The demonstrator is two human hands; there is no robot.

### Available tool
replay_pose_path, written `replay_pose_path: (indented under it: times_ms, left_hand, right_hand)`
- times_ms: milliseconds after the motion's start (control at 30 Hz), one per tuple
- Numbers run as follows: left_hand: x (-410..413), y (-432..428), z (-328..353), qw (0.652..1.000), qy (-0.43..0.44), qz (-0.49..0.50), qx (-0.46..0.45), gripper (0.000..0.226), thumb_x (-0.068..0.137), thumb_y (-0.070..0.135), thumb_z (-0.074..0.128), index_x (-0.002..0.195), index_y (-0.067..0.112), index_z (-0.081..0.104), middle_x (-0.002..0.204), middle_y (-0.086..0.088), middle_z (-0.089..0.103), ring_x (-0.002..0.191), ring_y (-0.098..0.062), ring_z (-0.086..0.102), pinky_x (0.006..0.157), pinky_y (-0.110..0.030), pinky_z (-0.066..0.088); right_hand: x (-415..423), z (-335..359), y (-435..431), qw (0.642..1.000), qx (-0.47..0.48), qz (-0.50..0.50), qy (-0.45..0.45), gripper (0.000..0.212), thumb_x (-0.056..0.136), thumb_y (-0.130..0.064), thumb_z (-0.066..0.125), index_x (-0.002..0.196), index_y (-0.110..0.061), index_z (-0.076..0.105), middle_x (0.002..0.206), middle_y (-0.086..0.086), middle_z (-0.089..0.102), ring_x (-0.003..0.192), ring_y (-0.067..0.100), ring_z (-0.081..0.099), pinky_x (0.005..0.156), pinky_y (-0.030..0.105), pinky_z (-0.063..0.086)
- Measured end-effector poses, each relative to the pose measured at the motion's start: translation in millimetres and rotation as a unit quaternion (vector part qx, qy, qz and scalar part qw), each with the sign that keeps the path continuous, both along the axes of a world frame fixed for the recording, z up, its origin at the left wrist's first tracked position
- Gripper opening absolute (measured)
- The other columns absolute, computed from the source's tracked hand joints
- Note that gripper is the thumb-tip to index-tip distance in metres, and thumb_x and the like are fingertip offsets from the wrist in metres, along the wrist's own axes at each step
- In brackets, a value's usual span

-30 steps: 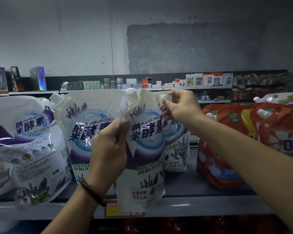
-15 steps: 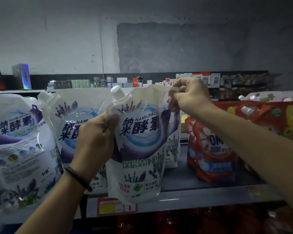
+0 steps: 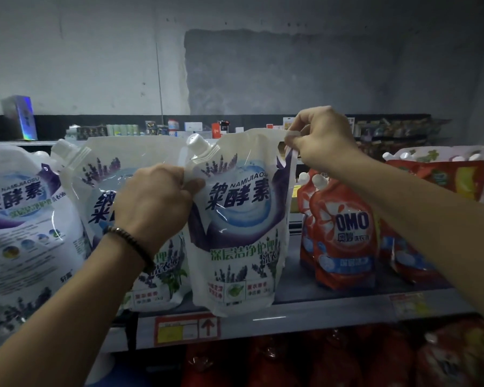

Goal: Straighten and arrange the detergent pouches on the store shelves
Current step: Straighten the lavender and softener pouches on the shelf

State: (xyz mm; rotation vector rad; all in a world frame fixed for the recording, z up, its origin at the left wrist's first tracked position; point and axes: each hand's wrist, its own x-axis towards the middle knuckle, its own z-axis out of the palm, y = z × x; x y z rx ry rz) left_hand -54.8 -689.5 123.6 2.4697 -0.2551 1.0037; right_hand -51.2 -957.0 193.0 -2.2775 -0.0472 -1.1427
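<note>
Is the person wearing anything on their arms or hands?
Only one thing: a dark beaded bracelet on the wrist of the left hand. The right hand wears nothing. Both forearms are bare, with no sleeves, gloves, rings or watch showing.

The white pouch [image 3: 235,219] with lavender art reads "NAMIJIAOSU" above large Chinese characters. The two white pouches [image 3: 101,191] left of it carry the same name. Just right of it, the red pouch [image 3: 347,233] reads "OMO". Below it, the shelf-edge tag [image 3: 186,329] shows a red upward arrow.
</note>
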Motion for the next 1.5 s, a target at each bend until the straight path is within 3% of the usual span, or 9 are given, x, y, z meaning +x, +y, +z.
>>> replay_pose_path:
  times_ms: [100, 200, 500, 967, 1100, 1233, 1300, 1367, 1500]
  left_hand:
    - [6, -7, 3, 0.998, 0.045, -0.033, -0.037, 0.036, 0.100, 0.052, 0.064, 0.083, 0.023, 0.078, 0.074, -0.003, 0.074, 0.067, -0.027, 0.072, 0.070, -0.044, 0.064]
    - [14, -17, 2, 0.994, 0.048, -0.070, -0.065, 0.034, 0.099, 0.046, 0.064, 0.081, 0.020, 0.076, 0.072, -0.006, 0.075, 0.063, -0.028, 0.075, 0.066, -0.044, 0.066]
    - [35, -41, 1, 0.985, 0.081, -0.088, -0.127, 0.017, 0.102, 0.015, 0.064, 0.091, 0.019, 0.076, 0.091, -0.009, 0.075, 0.081, -0.032, 0.077, 0.081, -0.045, 0.066]
    - [40, -54, -3, 0.990, 0.060, -0.070, -0.106, 0.020, 0.098, 0.010, 0.061, 0.087, 0.017, 0.077, 0.091, -0.010, 0.073, 0.083, -0.032, 0.074, 0.081, -0.045, 0.066]
    - [28, -56, -12, 0.994, 0.032, -0.069, -0.072, 0.023, 0.101, 0.018, 0.056, 0.089, 0.016, 0.075, 0.083, -0.013, 0.071, 0.077, -0.034, 0.072, 0.078, -0.046, 0.065]
    - [8, -57, -22, 0.995, -0.035, -0.085, -0.049, 0.028, 0.103, 0.036, 0.063, 0.123, 0.017, 0.065, 0.092, -0.009, 0.074, 0.089, -0.032, 0.069, 0.088, -0.046, 0.059]
    - [-6, -58, -34, 0.988, -0.011, -0.126, -0.085, 0.052, 0.096, 0.041, 0.073, 0.134, 0.019, 0.046, 0.093, -0.003, 0.073, 0.088, -0.026, 0.070, 0.088, -0.044, 0.060]
    - [-19, -59, -51, 0.981, 0.028, -0.154, -0.119, 0.064, 0.090, 0.045, 0.080, 0.127, 0.024, 0.033, 0.101, 0.001, 0.069, 0.090, -0.021, 0.070, 0.086, -0.044, 0.061]
    - [-32, -65, -102, 0.983, 0.109, -0.132, -0.064, 0.072, 0.085, 0.065, 0.073, 0.126, 0.027, 0.029, 0.124, -0.001, 0.058, 0.106, -0.022, 0.064, 0.093, -0.045, 0.059]
  right_hand:
    - [2, 0, -5, 0.999, 0.032, 0.014, 0.032, 0.013, 0.099, -0.008, 0.073, 0.087, -0.011, 0.068, 0.076, 0.007, 0.073, 0.051, 0.017, 0.072, 0.045, 0.024, 0.055]
    - [2, -1, -12, 0.996, 0.072, 0.034, 0.045, 0.011, 0.102, -0.003, 0.067, 0.091, -0.007, 0.067, 0.080, 0.017, 0.075, 0.055, 0.022, 0.076, 0.056, 0.037, 0.065]
    - [0, -2, -30, 0.997, 0.070, 0.010, 0.021, 0.014, 0.099, -0.003, 0.072, 0.087, -0.009, 0.068, 0.082, 0.014, 0.075, 0.057, 0.019, 0.077, 0.061, 0.040, 0.067]
    - [-4, -11, -37, 0.999, 0.042, -0.007, 0.013, 0.018, 0.099, 0.000, 0.070, 0.085, -0.011, 0.067, 0.086, 0.011, 0.075, 0.059, 0.014, 0.077, 0.062, 0.037, 0.067]
    - [-6, -9, -37, 0.998, 0.056, -0.002, 0.042, 0.017, 0.097, 0.002, 0.071, 0.085, -0.009, 0.068, 0.085, 0.013, 0.075, 0.060, 0.017, 0.078, 0.061, 0.036, 0.067]
    - [-7, -6, -37, 0.997, 0.056, -0.002, 0.055, 0.015, 0.099, 0.002, 0.070, 0.088, -0.010, 0.069, 0.085, 0.013, 0.076, 0.060, 0.016, 0.078, 0.058, 0.031, 0.065]
    - [-8, -5, -37, 0.996, 0.065, -0.002, 0.057, 0.013, 0.099, -0.001, 0.071, 0.089, -0.009, 0.069, 0.084, 0.014, 0.076, 0.059, 0.017, 0.078, 0.057, 0.030, 0.065]
    - [-9, -5, -38, 0.995, 0.077, 0.004, 0.058, 0.011, 0.099, -0.003, 0.072, 0.090, -0.009, 0.070, 0.081, 0.014, 0.077, 0.059, 0.020, 0.078, 0.058, 0.033, 0.065]
    - [-16, -6, -41, 0.993, 0.094, 0.026, 0.071, 0.004, 0.099, -0.007, 0.073, 0.097, -0.008, 0.070, 0.082, 0.016, 0.077, 0.061, 0.022, 0.079, 0.057, 0.032, 0.064]
